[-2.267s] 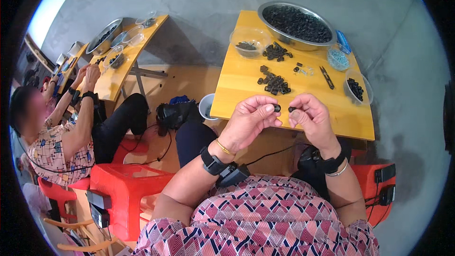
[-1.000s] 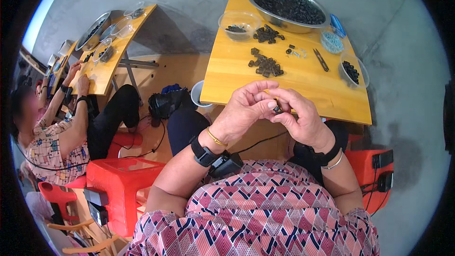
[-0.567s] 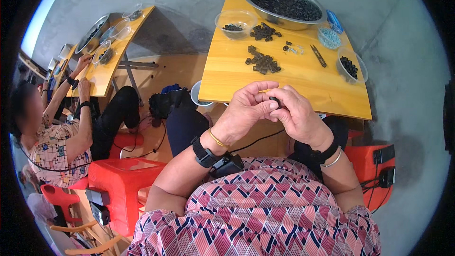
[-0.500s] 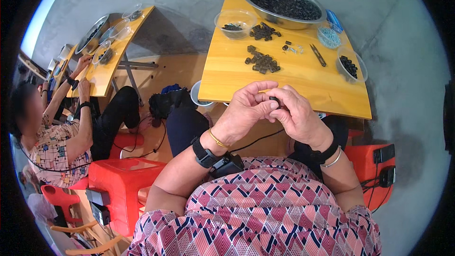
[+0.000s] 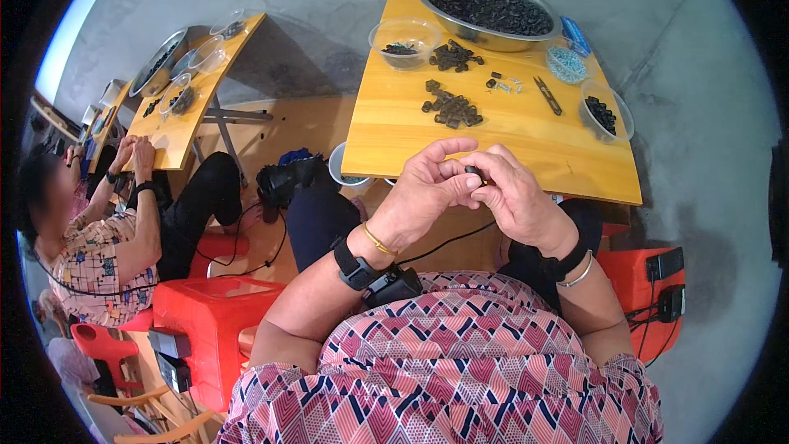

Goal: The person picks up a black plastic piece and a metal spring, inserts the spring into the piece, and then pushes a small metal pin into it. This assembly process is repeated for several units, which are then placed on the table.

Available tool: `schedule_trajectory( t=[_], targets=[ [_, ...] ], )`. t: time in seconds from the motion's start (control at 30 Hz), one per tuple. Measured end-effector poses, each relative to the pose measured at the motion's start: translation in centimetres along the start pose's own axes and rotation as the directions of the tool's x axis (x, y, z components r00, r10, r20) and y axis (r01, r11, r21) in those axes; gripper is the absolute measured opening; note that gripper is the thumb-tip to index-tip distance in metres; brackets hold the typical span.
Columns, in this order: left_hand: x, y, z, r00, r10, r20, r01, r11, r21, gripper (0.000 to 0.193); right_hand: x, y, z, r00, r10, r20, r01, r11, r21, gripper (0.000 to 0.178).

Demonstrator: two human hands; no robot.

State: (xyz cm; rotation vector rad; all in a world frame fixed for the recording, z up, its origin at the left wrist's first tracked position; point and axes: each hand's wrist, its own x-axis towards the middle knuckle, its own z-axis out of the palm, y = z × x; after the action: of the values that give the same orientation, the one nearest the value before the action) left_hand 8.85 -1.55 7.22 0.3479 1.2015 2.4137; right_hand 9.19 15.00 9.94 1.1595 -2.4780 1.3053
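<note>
Just off the near edge of the yellow table (image 5: 386, 144), my two hands meet around a small black plastic part (image 5: 474, 173). My left hand (image 5: 431, 185) pinches it between thumb and fingers. From the other side my right hand (image 5: 518, 197) also closes on it, fingertips bent over and partly hiding it. Beyond my hands, two loose piles of small black parts (image 5: 454, 108) lie on the tabletop. Near them are a few small screw-like pieces (image 5: 511, 85) and a pair of black thread snips (image 5: 547, 95).
A large metal basin (image 5: 493, 29) of black parts stands at the far edge. Clear plastic tubs (image 5: 405, 43) sit left and right, one with pale blue bits (image 5: 566, 64). Red stools (image 5: 209, 337) flank me. At left, another person (image 5: 107, 238) works at a second table (image 5: 185, 127).
My fingers have shifted slightly around the black part, which stays between both hands. The other person's hands have drawn together at the edge of their table.
</note>
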Motion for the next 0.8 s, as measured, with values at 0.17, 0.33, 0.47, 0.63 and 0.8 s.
schedule_trajectory(
  t=[0.17, 0.33, 0.47, 0.63, 0.8],
  targets=[
    [0.2, 0.6, -0.8, 0.998, -0.069, -0.005, 0.069, 0.997, -0.021, 0.026, 0.1, 0.0, 0.1, 0.995, -0.092, -0.047, 0.087, 0.992, -0.093, 0.030],
    [0.4, 1.5, -1.3, 0.970, -0.216, 0.112, 0.224, 0.973, -0.064, 0.015, 0.5, -0.8, -0.7, 0.999, -0.047, -0.007, 0.046, 0.995, -0.089, 0.033],
    [0.4, 1.1, -1.2, 0.970, -0.228, 0.085, 0.235, 0.969, -0.077, 0.014, 0.7, -0.9, -0.6, 0.997, -0.072, -0.006, 0.071, 0.996, -0.063, 0.034],
    [0.3, 1.1, -0.8, 0.978, -0.198, 0.070, 0.204, 0.974, -0.096, 0.011, 0.9, -1.4, -0.3, 0.998, -0.052, -0.023, 0.050, 0.996, -0.078, 0.036],
    [0.1, 1.6, 0.2, 0.977, -0.203, 0.069, 0.210, 0.970, -0.122, 0.009, 0.7, -1.4, -0.3, 0.991, -0.115, -0.063, 0.111, 0.992, -0.062, 0.037]
  ],
)
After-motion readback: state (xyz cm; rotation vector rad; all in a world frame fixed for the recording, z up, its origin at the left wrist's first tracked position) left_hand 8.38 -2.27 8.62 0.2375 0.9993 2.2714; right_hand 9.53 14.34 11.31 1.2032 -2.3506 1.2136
